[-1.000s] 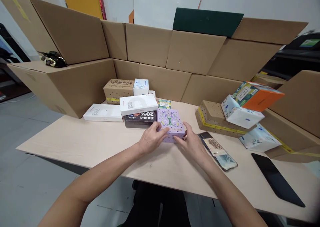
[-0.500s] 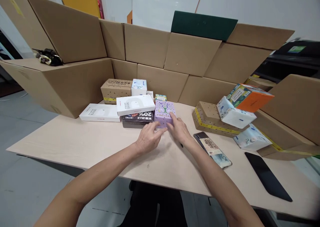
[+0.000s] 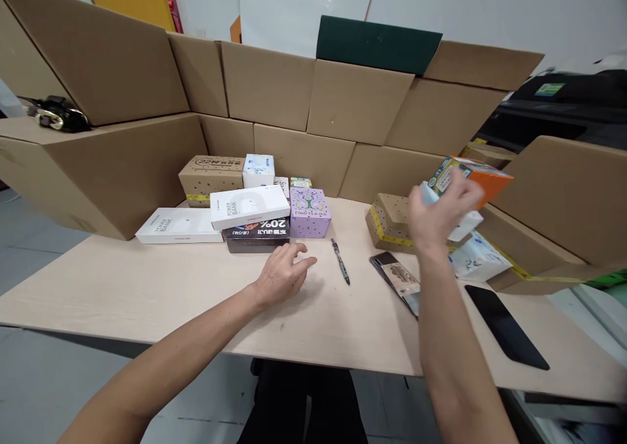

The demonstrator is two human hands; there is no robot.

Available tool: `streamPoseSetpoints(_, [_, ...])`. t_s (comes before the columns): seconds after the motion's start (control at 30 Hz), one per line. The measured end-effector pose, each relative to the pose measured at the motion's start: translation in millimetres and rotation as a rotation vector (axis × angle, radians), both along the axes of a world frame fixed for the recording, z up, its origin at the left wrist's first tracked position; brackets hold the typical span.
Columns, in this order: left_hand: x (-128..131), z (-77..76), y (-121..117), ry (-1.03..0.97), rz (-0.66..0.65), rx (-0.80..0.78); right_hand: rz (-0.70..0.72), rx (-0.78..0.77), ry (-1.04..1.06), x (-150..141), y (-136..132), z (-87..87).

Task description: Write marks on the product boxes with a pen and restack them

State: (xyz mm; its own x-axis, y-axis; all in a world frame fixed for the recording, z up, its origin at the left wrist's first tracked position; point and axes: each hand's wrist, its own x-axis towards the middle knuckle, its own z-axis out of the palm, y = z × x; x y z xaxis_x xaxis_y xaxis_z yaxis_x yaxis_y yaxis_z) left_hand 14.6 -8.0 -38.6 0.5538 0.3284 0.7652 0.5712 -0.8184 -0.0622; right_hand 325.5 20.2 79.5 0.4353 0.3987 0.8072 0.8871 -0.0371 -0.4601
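Observation:
My left hand [image 3: 284, 274] hovers over the table with thumb and fingers apart, holding nothing. Just beyond it stand the purple tea box [image 3: 310, 214] and a black box [image 3: 257, 236] with "20%" on it. My right hand [image 3: 441, 212] is raised at the right, slightly blurred, its thumb and fingers apart. It is in front of an orange and green box [image 3: 482, 177] and a white tissue pack [image 3: 467, 227], partly hiding both. Whether the fingertips touch either one is hard to see. A pen [image 3: 341, 261] lies between my arms.
Two white power bank boxes [image 3: 179, 225] and a dotted brown carton [image 3: 210, 179] are at the left. A second brown carton [image 3: 389, 219], a phone with banknotes [image 3: 396, 277] and a black flat slab [image 3: 507, 326] lie at the right. Cardboard walls [image 3: 274, 81] enclose the back.
My right hand has left the purple tea box and swung right to the stacked boxes. My left hand has drawn back a little from the tea box. The pen is now uncovered.

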Motion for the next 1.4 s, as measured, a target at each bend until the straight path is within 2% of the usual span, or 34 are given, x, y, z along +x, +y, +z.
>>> streamPoseSetpoints(0.07, [0.2, -0.8, 0.7, -0.002, -0.006, -0.008, -0.178, -0.033, 0.051, 25.9, -3.8, 22.2])
streamPoseSetpoints(0.13, [0.0, -1.6, 1.7, -0.004, -0.004, -0.019, -0.226, -0.110, 0.127, 48.1, -2.8, 35.4])
streamPoseSetpoints(0.2, [-0.4, -2.0, 2.9, -0.002, 0.003, -0.029, -0.198, -0.201, 0.227, 65.6, 1.0, 41.0])
streamPoseSetpoints(0.27, [-1.1, -1.7, 4.3, 0.004, 0.011, -0.037, -0.150, -0.215, 0.264, 75.4, 3.5, 41.8])
streamPoseSetpoints(0.37, [-2.5, -0.3, 6.7, -0.002, 0.015, -0.034, -0.059, -0.060, 0.128, 66.6, -2.5, 37.8])
streamPoseSetpoints(0.4, [-3.1, 0.6, 7.4, -0.009, 0.017, -0.033, 0.013, 0.001, 0.089, 56.2, -7.7, 34.8])
streamPoseSetpoints(0.47, [-4.3, 3.2, 8.4, -0.046, 0.016, -0.050, 0.285, 0.078, 0.113, 25.8, -21.6, 24.8])
streamPoseSetpoints(0.53, [-6.2, 7.1, 9.0, -0.131, 0.006, -0.121, 0.707, 0.006, 0.336, -12.0, -36.7, 7.8])
streamPoseSetpoints(0.6, [-9.2, 11.7, 9.5, -0.276, -0.006, -0.224, 1.000, -0.154, 0.492, -48.7, -49.3, -16.2])
streamPoseSetpoints(0.67, [-13.6, 15.6, 10.3, -0.443, -0.005, -0.300, 1.158, -0.312, 0.609, -76.5, -57.2, -44.0])
streamPoseSetpoints(0.73, [-18.7, 17.8, 11.3, -0.561, -0.013, -0.339, 1.236, -0.412, 0.678, -92.1, -60.6, -70.8])
streamPoseSetpoints(0.83, [-25.2, 17.4, 12.5, -0.551, -0.054, -0.412, 1.276, -0.514, 0.679, -96.3, -60.3, -99.1])
streamPoseSetpoints(0.93, [-28.4, 15.9, 12.8, -0.420, -0.118, -0.498, 1.252, -0.580, 0.577, -89.6, -58.0, -110.0])
streamPoseSetpoints(1.07, [-29.2, 18.1, 11.4, -0.230, -0.201, -0.755, 1.213, -0.653, 0.394, -80.6, -56.0, -108.9])
streamPoseSetpoints(1.17, [-27.9, 21.6, 9.7, -0.130, -0.163, -0.959, 1.174, -0.661, 0.282, -75.9, -55.4, -105.2])
streamPoseSetpoints(1.4, [-23.6, 15.4, 13.9, -0.187, -0.157, -1.091, 1.019, -0.650, 0.081, -70.9, -55.4, -99.4])
